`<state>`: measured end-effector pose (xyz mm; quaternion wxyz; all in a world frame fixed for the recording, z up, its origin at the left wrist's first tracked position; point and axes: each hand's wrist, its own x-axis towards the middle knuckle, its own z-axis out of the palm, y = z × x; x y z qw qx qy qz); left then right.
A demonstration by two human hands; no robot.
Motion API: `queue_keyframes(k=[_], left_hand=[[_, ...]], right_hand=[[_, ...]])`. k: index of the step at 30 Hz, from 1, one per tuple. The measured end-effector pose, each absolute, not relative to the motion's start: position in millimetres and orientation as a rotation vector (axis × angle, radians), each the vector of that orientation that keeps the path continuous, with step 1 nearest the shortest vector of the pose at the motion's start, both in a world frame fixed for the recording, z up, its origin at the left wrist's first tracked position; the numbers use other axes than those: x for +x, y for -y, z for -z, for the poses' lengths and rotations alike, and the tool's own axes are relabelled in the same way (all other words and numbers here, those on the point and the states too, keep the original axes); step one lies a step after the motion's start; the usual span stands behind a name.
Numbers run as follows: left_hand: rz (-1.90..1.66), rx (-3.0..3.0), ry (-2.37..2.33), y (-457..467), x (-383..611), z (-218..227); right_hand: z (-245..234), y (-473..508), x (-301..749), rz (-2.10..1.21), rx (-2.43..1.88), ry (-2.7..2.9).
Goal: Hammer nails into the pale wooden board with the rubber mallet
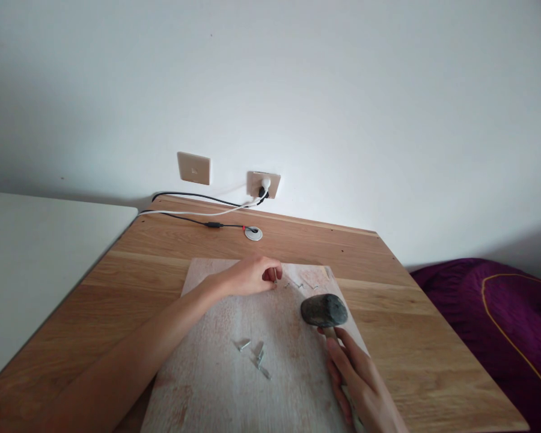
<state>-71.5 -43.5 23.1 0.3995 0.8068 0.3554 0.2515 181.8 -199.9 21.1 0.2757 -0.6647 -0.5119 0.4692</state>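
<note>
My left hand [251, 276] reaches over a pale wooden board [207, 385] and pinches a small nail [275, 276] upright near the board's far edge. My right hand [360, 385] grips the handle of a mallet, whose dark rounded head [324, 310] hovers just right of the nail, close above the board. Several loose nails [255, 355] lie on the middle of the board. A few more nails [300, 284] lie beside the pinched one.
The board rests on a wooden desk [388, 337] against a white wall. Black and white cables [198, 213] run from a wall socket [263, 184] across the desk's back edge to a cable grommet [253, 233]. A white surface [36, 264] adjoins at left; purple bedding [500, 319] lies at right.
</note>
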Motion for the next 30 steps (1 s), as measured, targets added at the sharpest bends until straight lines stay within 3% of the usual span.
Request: queue_keyframes(k=[30], left_hand=[[-0.608,2.047,-0.913,45.5,-72.6,-27.4]], right_hand=[[-19.1,199.2,184.2,-1.267,-1.743,1.397]])
